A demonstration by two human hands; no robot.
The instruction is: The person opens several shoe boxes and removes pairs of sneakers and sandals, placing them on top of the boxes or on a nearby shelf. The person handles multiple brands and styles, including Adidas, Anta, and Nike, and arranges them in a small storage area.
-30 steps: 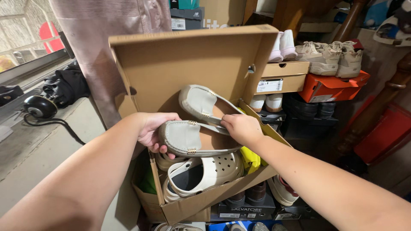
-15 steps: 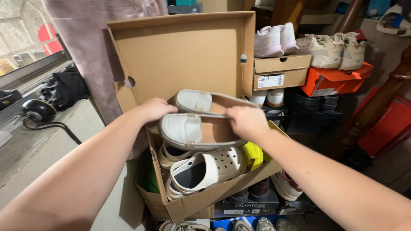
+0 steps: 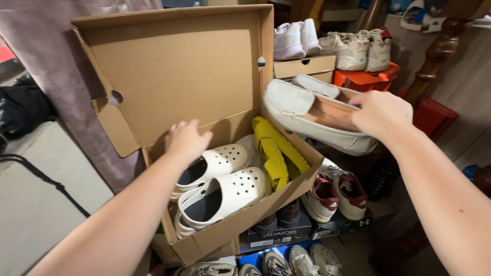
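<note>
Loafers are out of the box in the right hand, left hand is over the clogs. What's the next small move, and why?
Probably carry the loafers further right: the right hand holds both beside the box, their toes overhanging its edge, while the left hand hovers empty over the white clogs.

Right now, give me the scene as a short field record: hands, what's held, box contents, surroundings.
left hand: open, over the white clogs, holding nothing
right hand: gripping a pair of cream loafers, outside the box to its right
cardboard box: lid up, tilted toward the camera
box contents: white clogs, yellow sandals
surroundings: sneakers on shoeboxes behind, more shoes on the floor
</note>
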